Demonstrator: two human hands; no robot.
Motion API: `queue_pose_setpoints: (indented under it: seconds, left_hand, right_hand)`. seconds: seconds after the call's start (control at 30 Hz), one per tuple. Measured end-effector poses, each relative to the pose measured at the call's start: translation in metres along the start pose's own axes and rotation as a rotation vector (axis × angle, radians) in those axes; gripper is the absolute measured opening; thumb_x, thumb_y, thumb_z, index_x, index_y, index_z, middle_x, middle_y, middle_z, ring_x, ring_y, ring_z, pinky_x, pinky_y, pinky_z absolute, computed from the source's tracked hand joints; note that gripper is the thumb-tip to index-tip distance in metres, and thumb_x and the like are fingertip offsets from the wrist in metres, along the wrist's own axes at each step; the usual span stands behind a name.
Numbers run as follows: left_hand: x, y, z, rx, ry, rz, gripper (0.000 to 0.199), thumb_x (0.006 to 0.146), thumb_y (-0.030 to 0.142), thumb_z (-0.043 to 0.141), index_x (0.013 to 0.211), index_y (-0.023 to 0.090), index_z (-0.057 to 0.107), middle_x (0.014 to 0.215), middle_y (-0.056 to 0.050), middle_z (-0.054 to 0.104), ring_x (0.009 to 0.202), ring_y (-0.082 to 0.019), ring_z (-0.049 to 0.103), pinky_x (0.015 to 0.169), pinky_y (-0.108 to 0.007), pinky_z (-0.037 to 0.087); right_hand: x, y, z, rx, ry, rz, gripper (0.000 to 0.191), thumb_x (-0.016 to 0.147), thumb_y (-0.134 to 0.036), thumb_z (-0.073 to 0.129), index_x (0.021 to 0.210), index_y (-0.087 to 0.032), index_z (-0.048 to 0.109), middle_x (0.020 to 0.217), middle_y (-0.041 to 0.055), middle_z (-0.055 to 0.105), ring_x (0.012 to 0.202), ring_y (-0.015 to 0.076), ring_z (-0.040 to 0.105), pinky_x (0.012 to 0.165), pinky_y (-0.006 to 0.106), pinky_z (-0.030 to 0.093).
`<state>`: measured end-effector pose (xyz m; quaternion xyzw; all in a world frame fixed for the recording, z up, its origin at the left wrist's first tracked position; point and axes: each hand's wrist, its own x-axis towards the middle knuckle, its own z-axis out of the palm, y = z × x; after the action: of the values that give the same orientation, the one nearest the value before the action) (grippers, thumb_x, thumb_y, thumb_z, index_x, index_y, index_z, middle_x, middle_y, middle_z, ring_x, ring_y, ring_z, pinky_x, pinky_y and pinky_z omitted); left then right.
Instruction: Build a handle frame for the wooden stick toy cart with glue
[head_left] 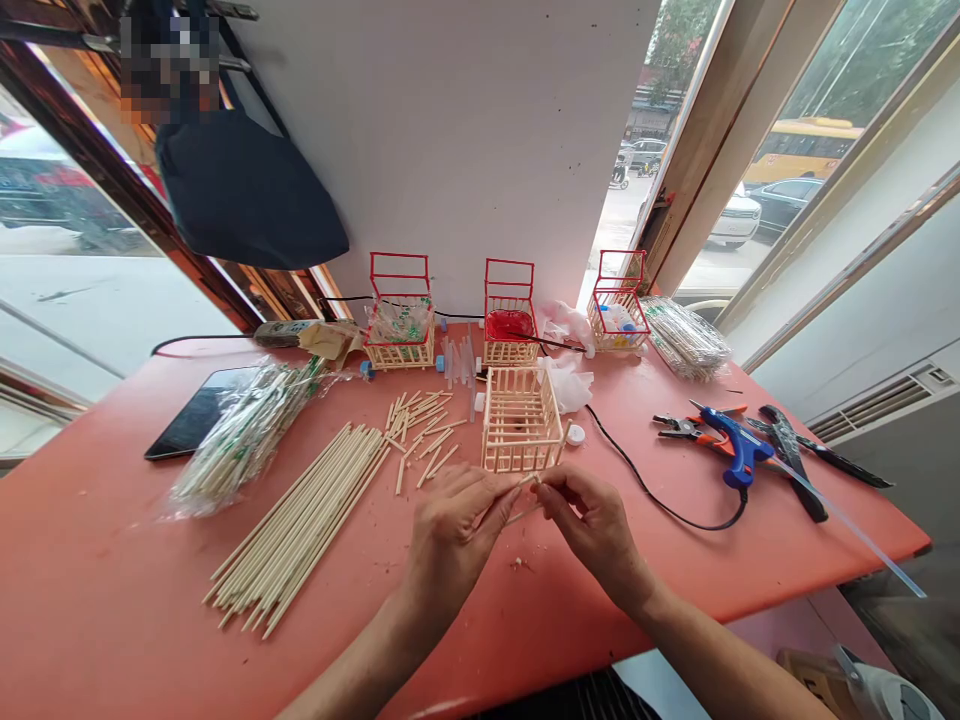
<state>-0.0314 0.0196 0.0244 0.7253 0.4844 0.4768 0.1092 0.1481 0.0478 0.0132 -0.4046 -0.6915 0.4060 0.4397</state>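
Note:
In the head view my left hand [454, 520] and my right hand [592, 515] meet at the table's middle, fingers closed in a pinch. Between them they hold thin wooden sticks [525, 517], seemingly joined at the fingertips; the fingers hide much of the joint. Just beyond my fingertips stands a basket of wooden sticks [523, 420], on cap-like wheels. Left of it lie short cut sticks [420, 425] in a loose scatter. A bundle of long wooden sticks [304, 525] is spread out nearer to my left forearm.
Three stick carts with red handles, the left [400, 335], middle [510, 335] and right [619, 315], line the wall. A blue glue gun [739, 450], its cable and pliers [679, 428] lie right. Bagged sticks [247, 430] overlap a black tablet [184, 420] at left.

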Motion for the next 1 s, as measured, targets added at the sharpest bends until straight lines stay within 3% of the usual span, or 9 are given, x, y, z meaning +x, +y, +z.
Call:
queue_pose_setpoints:
  seconds: [1.0]
  left_hand:
    - [-0.0014,0.0007,0.0014,0.025,0.013,-0.001,0.008,0.092,0.016,0.068,0.096,0.021,0.074,0.085,0.000,0.078,0.077,-0.018,0.069,0.075,-0.031,0.048]
  right_hand:
    - [-0.0034,-0.0012,0.0013,0.027,0.008,0.029,0.020,0.097,-0.031,0.060,0.083,-0.017,0.067,0.073,0.0010,0.061,0.064,0.0128,0.055,0.061,0.024,0.047]
